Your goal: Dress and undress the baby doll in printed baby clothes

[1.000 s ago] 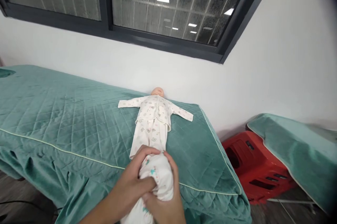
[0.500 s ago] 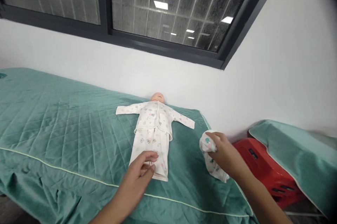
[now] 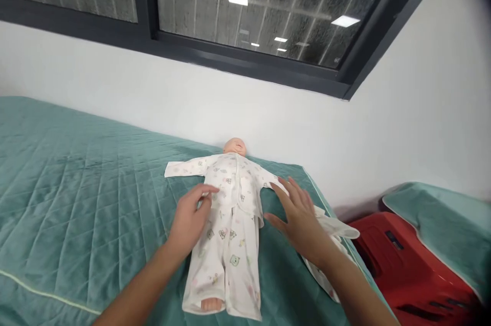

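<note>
A baby doll (image 3: 230,213) in white printed top and trousers lies on its back on a green quilted bed (image 3: 84,172), head toward the wall, arms spread. My left hand (image 3: 190,221) rests at the doll's waist on its left side, fingers loosely extended, holding nothing. My right hand (image 3: 299,213) hovers open with spread fingers just right of the doll's torso, near its sleeve. A white printed garment (image 3: 332,229) lies on the bed's right edge, partly hidden under my right forearm.
A white wall and a dark-framed window (image 3: 245,14) stand behind the bed. To the right are a red plastic stool (image 3: 414,264) on its side and another green-covered bed (image 3: 441,224).
My right hand set the white garment down at the bed's right edge and came back open toward the doll. My left hand slid up from the doll's legs to its waist. The view moved closer.
</note>
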Motion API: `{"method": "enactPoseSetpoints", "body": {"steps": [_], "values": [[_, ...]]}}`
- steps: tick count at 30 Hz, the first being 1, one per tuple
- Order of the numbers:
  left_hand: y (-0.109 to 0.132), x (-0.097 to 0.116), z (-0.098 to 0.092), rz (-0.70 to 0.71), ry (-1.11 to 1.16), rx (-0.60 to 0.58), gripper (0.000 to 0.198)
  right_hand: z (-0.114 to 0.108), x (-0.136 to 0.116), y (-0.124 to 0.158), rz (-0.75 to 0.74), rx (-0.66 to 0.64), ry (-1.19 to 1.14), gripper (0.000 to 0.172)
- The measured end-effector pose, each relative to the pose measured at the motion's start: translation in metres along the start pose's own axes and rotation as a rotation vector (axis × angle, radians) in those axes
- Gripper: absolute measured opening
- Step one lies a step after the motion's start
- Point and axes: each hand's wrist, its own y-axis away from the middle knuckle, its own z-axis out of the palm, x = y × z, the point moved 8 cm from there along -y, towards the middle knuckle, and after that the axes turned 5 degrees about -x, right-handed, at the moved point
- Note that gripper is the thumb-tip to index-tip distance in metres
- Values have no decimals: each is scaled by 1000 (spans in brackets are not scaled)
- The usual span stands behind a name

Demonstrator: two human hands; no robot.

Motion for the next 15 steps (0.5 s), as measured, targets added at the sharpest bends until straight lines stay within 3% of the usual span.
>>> {"method": "enactPoseSetpoints", "body": {"steps": [3, 5, 7, 10, 15], "values": [[-79, -4, 24, 132, -127, -40, 31, 27, -21, -66, 4, 102, -364, 57], [-123, -16, 46, 130, -203, -108, 34, 49, -12, -103, 107, 200, -598, 55], [-151, -28, 62, 123, -238, -172, 36, 70, -1, -127, 182, 244, -740, 52], [-164, -37, 75, 143, -241, -246, 41, 90, 2, -139, 166, 168, -852, 47], [-158, -39, 79, 131, -256, -303, 46, 92, 0, -135, 155, 125, -900, 44]]}}
